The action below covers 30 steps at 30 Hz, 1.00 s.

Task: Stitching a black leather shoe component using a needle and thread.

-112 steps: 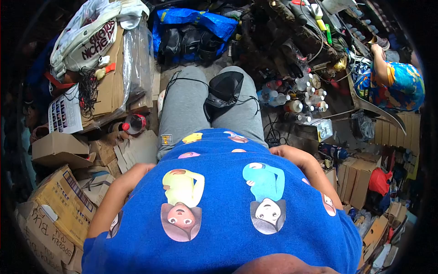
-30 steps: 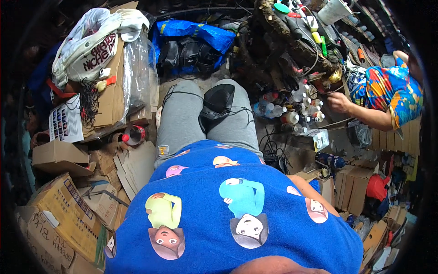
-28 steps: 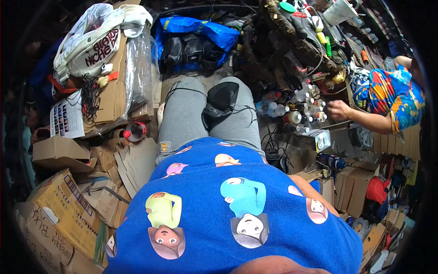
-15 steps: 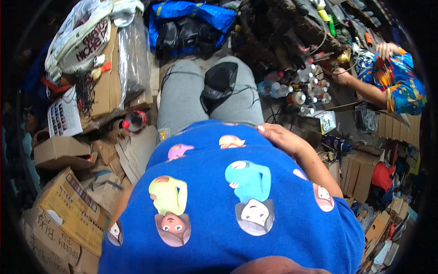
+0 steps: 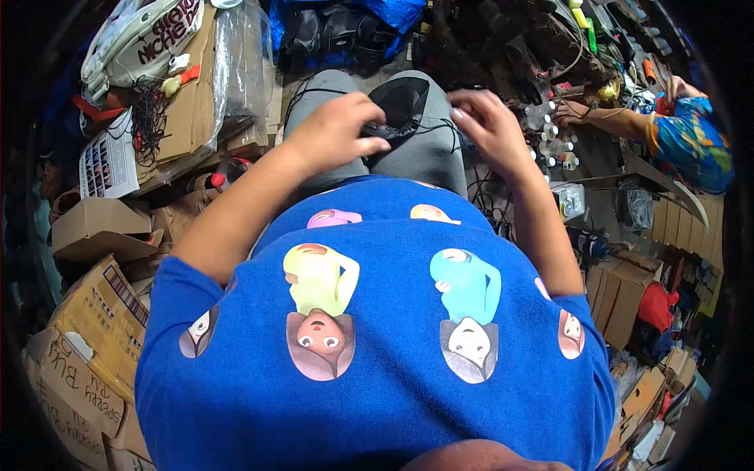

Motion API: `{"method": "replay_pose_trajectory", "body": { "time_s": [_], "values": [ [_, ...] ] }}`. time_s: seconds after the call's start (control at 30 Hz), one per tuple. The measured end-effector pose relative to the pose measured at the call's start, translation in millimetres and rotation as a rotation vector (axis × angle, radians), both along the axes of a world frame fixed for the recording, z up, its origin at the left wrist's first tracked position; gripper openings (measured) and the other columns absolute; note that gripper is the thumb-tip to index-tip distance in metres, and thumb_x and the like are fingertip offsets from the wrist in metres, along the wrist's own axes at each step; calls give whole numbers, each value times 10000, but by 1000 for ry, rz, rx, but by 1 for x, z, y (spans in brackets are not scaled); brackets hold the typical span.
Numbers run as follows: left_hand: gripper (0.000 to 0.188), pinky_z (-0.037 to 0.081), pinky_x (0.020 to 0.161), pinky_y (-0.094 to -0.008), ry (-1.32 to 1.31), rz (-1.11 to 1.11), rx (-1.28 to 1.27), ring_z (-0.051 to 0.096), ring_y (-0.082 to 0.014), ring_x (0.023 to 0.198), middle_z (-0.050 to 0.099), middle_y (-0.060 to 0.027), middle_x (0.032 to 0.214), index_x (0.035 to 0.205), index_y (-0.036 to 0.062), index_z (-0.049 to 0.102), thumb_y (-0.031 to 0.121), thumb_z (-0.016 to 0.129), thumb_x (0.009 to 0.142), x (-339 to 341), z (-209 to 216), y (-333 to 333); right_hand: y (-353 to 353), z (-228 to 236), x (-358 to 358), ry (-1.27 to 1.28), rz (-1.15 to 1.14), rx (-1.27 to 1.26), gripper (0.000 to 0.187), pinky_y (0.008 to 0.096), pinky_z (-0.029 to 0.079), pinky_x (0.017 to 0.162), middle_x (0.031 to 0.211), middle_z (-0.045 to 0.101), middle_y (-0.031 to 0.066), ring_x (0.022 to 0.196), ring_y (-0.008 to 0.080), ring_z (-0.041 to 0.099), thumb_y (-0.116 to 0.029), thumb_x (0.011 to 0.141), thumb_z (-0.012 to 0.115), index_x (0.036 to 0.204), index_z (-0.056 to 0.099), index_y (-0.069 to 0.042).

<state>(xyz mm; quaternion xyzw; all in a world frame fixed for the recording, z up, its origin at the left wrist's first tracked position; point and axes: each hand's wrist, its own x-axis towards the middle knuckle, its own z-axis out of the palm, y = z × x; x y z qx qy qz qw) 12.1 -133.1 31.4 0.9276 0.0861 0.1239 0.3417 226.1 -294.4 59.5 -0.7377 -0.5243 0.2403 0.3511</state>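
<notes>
A black cup-shaped fabric piece (image 5: 404, 102) with thin black cords lies on my lap, over my grey trousers, its hollow side up. My left hand (image 5: 338, 133) is at its left edge, thumb and fingers apart; whether the fingertips touch it I cannot tell. Over my right thigh, beside the loose cord (image 5: 441, 125), hovers my right hand (image 5: 495, 129) with loosely bent fingers and the thumb apart from them. Neither hand visibly grips anything.
At right, a co-worker's arm (image 5: 620, 122) reaches toward several plastic bottles (image 5: 556, 147); a curved blade (image 5: 683, 192) lies near. Left are flattened cardboard (image 5: 188, 110), a white bag (image 5: 149, 47) and cardboard boxes (image 5: 102, 228). A blue bag (image 5: 393, 11) with black items stands ahead.
My left hand has come into view and reached up to the black fabric piece. My right hand has moved from my shirt's hem to beside the cord. The co-worker's hands have shifted slightly.
</notes>
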Motion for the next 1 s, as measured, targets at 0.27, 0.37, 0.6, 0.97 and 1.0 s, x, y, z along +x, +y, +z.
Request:
{"method": "replay_pose_trajectory", "body": {
  "time_s": [0.27, 0.37, 0.6, 0.97, 1.0],
  "values": [
    [341, 469, 785, -411, 294, -134, 183, 565, -337, 901, 555, -133, 942, 962, 39, 585, 194, 724, 692, 30, -28, -11, 57, -33, 8, -338, 109, -500, 505, 380, 483, 734, 847, 654, 145, 797, 286, 623, -463, 726, 696, 988, 617, -38],
    [305, 468, 766, -415, 212, -185, 138, 568, -335, 888, 555, -136, 918, 958, 41, 588, 160, 708, 704, 25, -27, -11, 41, -74, 27, 93, 123, -376, 335, 237, 412, 604, 727, 557, -13, 680, 51, 465, -259, 778, 731, 894, 581, 17],
    [302, 398, 881, -421, 110, 158, 325, 524, -273, 1044, 559, -72, 1126, 1030, 92, 603, 205, 674, 759, 15, -21, 32, 39, -48, -3, 49, -93, -257, 402, 303, 451, 626, 709, 576, 77, 655, 166, 555, -288, 696, 777, 958, 602, -37],
    [239, 421, 564, -282, 27, 313, -900, 525, -83, 615, 554, -11, 688, 1092, 42, 540, 183, 544, 898, -47, 46, 65, 0, -29, -8, -159, 157, -55, 175, 327, 481, 643, 767, 579, 81, 724, 233, 604, -92, 723, 699, 895, 707, -123],
    [283, 409, 579, -271, 0, 260, -1017, 510, -70, 616, 552, -2, 699, 1137, 19, 521, 191, 520, 913, -59, 72, 72, 0, -32, -6, -211, 204, -31, 201, 315, 481, 643, 769, 572, 77, 712, 216, 599, -59, 715, 692, 902, 708, -131]
  ]
}}
